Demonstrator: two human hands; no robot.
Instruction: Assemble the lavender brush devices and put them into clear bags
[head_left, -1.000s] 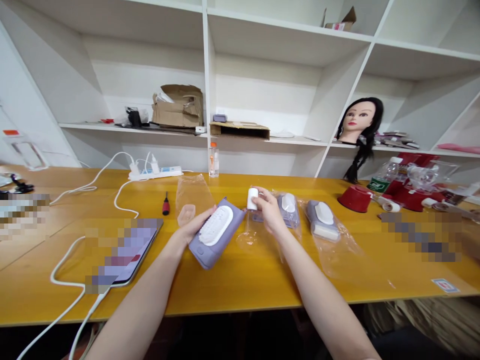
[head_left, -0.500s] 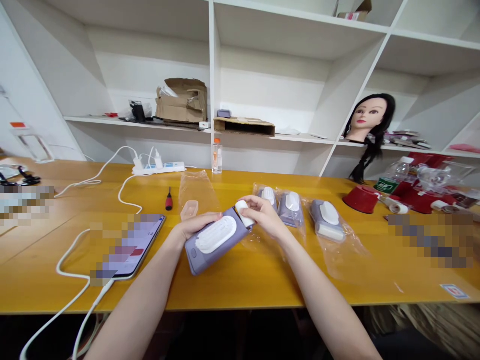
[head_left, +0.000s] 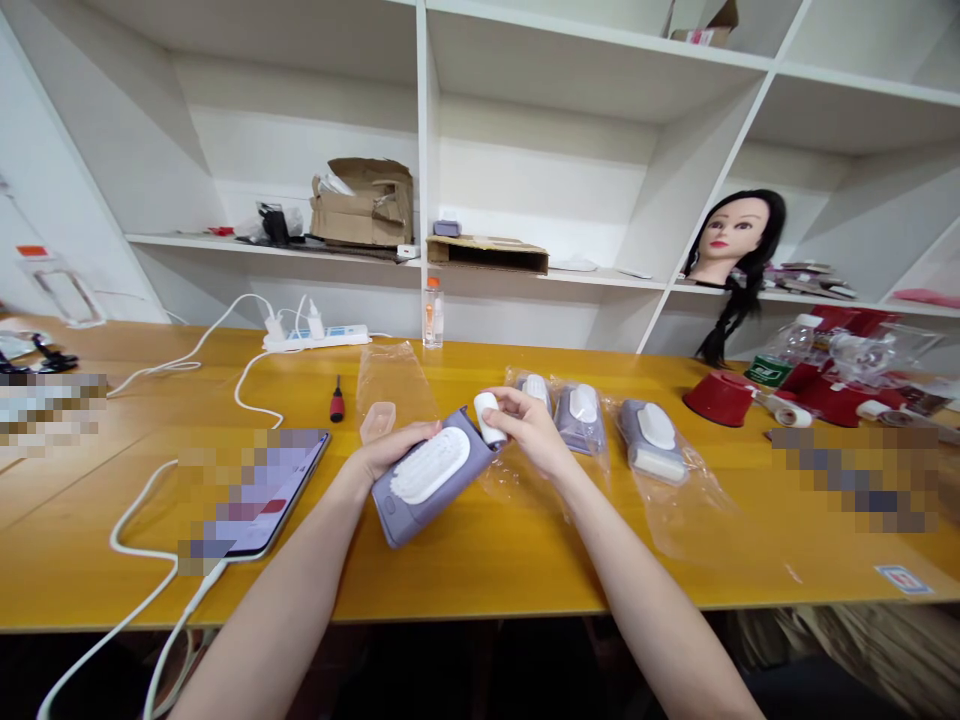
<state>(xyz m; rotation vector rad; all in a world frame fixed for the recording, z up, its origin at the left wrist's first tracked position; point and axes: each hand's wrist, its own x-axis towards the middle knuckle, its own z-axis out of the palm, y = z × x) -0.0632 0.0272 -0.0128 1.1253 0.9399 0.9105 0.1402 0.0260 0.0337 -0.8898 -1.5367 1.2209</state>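
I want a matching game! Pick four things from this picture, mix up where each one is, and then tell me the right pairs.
Things:
1. purple device with a white brush pad
2. small white cap
3. red-handled screwdriver
4. mannequin head

Places:
A. standing on the white shelf at the right
B. gripped in the left hand
C. lying flat on the yellow table
D. pinched in the right hand

Pairs: 1-B, 2-D, 3-C, 4-A
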